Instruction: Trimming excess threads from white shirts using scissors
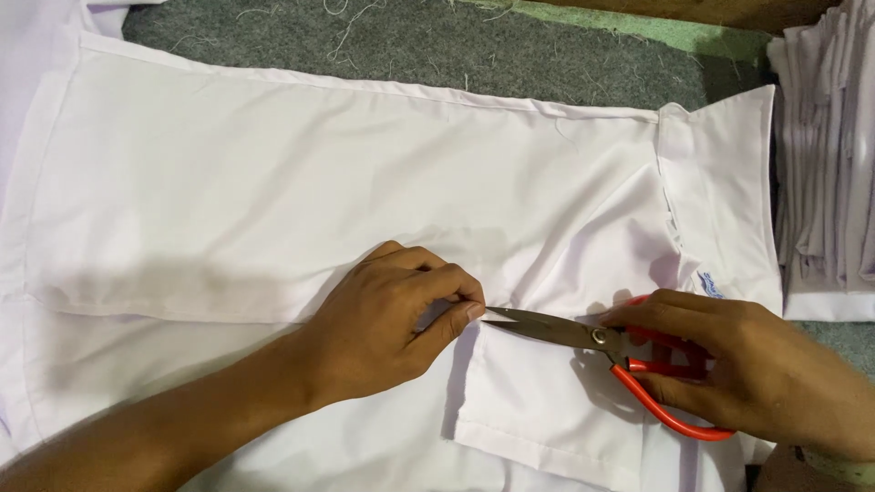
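Head view: nearest, left hand (pixel 392 319) pinches a fold of the white shirt (pixel 301 191) between thumb and fingertips at its near-centre. Right hand (pixel 747 364) grasps the red-handled scissors (pixel 629 360), fingers through the loops; closed blade tips touch the pinched cloth. Shirt lies flat, collar (pixel 720 191) at right. Beyond it, grey felt table cover (pixel 510 50) with loose threads. Far right, stack of folded white garments (pixel 829 155).

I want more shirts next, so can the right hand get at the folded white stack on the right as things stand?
Probably not freely: the right hand is gripping red-handled scissors, though nothing lies between it and the folded stack.
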